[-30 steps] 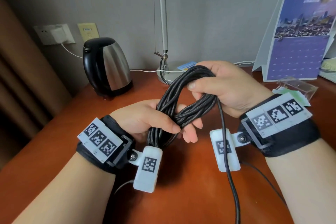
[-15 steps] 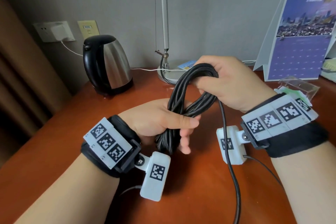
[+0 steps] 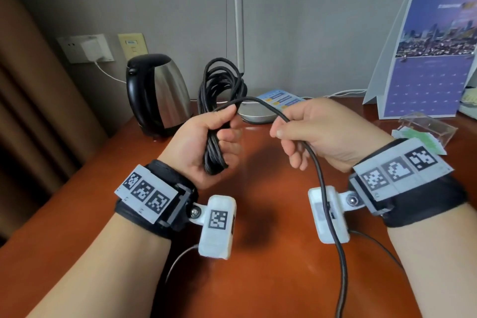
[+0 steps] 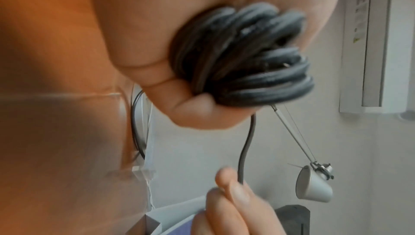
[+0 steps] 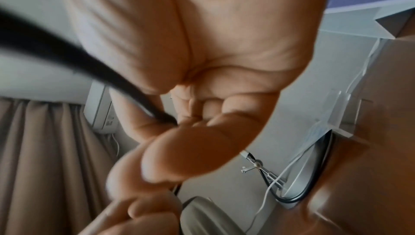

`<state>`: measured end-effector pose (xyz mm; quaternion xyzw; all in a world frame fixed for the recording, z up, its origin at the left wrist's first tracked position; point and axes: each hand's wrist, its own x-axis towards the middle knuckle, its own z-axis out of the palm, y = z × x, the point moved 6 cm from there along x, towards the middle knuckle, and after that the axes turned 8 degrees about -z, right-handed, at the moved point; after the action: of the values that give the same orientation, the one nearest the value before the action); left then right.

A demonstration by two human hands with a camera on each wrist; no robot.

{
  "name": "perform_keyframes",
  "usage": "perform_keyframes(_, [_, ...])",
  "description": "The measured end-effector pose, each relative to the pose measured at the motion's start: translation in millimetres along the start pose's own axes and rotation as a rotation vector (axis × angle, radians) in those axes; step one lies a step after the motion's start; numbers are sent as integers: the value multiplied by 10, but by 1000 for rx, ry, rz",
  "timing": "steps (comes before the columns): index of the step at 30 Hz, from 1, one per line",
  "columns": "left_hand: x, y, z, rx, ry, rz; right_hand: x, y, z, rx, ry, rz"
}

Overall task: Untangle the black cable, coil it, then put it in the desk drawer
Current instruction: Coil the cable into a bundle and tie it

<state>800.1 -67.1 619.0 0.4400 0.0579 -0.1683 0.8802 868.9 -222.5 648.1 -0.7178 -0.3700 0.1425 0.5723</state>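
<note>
Two hands on one cable. Head view: left hand (image 3: 206,141) fisted round the black cable (image 3: 219,90), gripping the folded bundle at its waist; loops stand up above the fist, a short end pokes out below. Right hand (image 3: 317,131) pinches the single loose strand just beside it; that tail sags past the wrist and off the frame bottom, over the desk (image 3: 271,279). Kettle (image 3: 157,93) behind (drawer not in view).

Left wrist view: bundle packed tight in the palm, many turns, blurred. One strand drops to the right hand's fingertips (image 4: 233,191).

Right wrist view: strand enters between curled fingers (image 5: 157,125); a closed pinch.

Judgement: light, limp, springy; loops likely to splay if the fist slackens. Best held mid-bundle, tail wrapped round the waist.
</note>
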Motion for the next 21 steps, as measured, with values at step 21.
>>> perform_keyframes(21, [12, -256, 201, 290, -93, -182, 149, 172, -66, 161, 395, 32])
